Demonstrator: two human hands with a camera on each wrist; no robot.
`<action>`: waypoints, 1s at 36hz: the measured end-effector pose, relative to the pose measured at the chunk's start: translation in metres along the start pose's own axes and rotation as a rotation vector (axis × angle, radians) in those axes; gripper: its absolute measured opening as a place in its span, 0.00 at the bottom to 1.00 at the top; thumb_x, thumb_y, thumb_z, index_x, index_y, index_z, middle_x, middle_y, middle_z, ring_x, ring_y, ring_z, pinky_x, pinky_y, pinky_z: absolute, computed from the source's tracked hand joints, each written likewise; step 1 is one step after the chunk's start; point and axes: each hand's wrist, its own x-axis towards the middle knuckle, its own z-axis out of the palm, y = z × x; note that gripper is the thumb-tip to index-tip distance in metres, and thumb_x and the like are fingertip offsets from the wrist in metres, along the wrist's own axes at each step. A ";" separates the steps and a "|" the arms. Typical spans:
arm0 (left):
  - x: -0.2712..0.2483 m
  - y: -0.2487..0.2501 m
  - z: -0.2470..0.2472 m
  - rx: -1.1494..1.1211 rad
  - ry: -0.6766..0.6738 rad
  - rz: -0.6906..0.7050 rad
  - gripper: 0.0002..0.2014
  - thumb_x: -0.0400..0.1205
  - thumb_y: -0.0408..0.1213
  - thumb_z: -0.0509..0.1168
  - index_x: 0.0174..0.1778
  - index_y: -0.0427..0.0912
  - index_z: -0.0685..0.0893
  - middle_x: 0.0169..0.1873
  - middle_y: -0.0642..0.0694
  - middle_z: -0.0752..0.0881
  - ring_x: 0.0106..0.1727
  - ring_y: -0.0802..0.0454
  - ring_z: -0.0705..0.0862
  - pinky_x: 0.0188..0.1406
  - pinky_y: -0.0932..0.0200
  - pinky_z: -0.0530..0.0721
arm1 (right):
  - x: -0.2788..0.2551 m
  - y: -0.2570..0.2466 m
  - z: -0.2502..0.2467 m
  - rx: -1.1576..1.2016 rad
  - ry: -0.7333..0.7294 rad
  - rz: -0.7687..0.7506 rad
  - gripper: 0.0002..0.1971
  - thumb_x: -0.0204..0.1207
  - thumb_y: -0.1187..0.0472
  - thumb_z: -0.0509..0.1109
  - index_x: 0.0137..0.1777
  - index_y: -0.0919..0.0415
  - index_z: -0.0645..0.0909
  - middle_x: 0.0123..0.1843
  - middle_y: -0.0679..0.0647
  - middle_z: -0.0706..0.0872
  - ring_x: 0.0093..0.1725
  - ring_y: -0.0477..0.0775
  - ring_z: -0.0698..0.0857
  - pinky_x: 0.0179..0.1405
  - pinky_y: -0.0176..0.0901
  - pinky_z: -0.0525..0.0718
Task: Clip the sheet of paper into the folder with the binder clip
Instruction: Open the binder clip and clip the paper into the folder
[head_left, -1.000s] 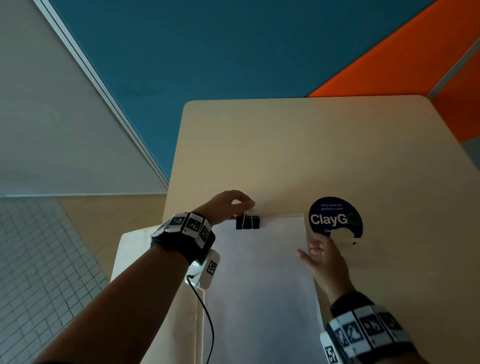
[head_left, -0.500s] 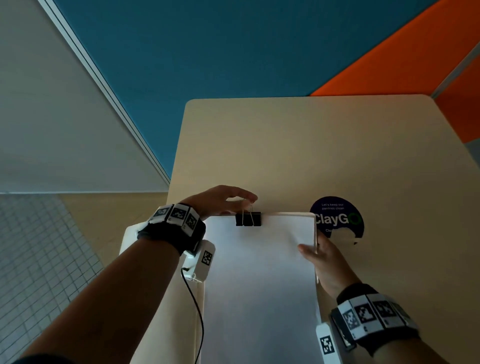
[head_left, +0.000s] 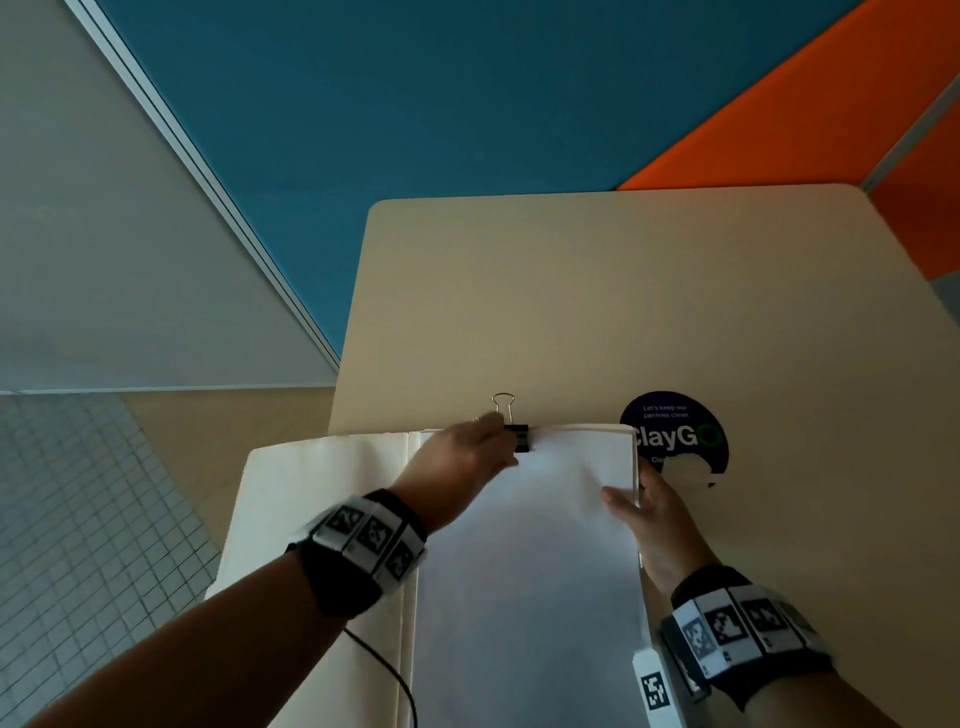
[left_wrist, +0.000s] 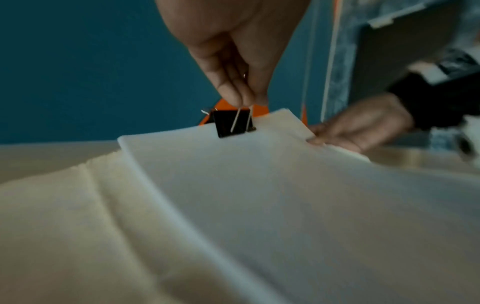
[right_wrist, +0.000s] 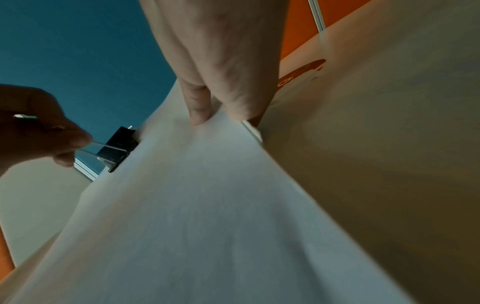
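A black binder clip (head_left: 521, 438) bites the top edge of the white sheet of paper (head_left: 530, 571) and the right half of the open cream folder (head_left: 322, 519) under it. My left hand (head_left: 496, 434) pinches the clip's near wire handle, seen closely in the left wrist view on the clip (left_wrist: 232, 123). The far handle lies back over the table. My right hand (head_left: 631, 493) pinches the right edge of paper and folder, thumb on top of the sheet (right_wrist: 207, 205). The clip (right_wrist: 118, 147) and my left hand (right_wrist: 39, 133) show from the right wrist too.
The folder lies at the near left part of a beige table (head_left: 571, 291), its left flap hanging past the table's left edge. A round dark "ClayGo" sticker (head_left: 675, 436) sits just right of the paper. A cable hangs from my left wrist.
The clip's two handles stood upright together; now one lies back toward the table and my left hand has moved right to pinch the near one. My right hand slid up the right edge.
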 end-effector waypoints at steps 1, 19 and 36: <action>-0.006 0.003 0.001 0.049 -0.029 0.034 0.05 0.75 0.39 0.62 0.37 0.43 0.75 0.36 0.49 0.78 0.28 0.51 0.76 0.21 0.62 0.72 | 0.001 0.001 -0.001 -0.005 -0.005 0.000 0.20 0.75 0.73 0.65 0.66 0.58 0.76 0.61 0.66 0.85 0.59 0.67 0.84 0.65 0.73 0.77; -0.011 -0.011 0.012 0.231 -0.017 0.061 0.24 0.74 0.54 0.63 0.63 0.46 0.74 0.64 0.49 0.76 0.60 0.49 0.74 0.64 0.52 0.74 | 0.000 -0.001 -0.003 0.061 -0.053 0.002 0.18 0.75 0.76 0.62 0.59 0.55 0.77 0.61 0.68 0.84 0.56 0.66 0.85 0.56 0.55 0.83; 0.042 -0.008 -0.015 -0.124 -0.569 -0.332 0.23 0.65 0.48 0.76 0.53 0.43 0.85 0.46 0.43 0.89 0.48 0.46 0.85 0.53 0.50 0.82 | -0.013 0.000 0.001 0.133 -0.011 -0.103 0.18 0.74 0.75 0.64 0.57 0.53 0.78 0.61 0.66 0.85 0.60 0.67 0.84 0.57 0.54 0.83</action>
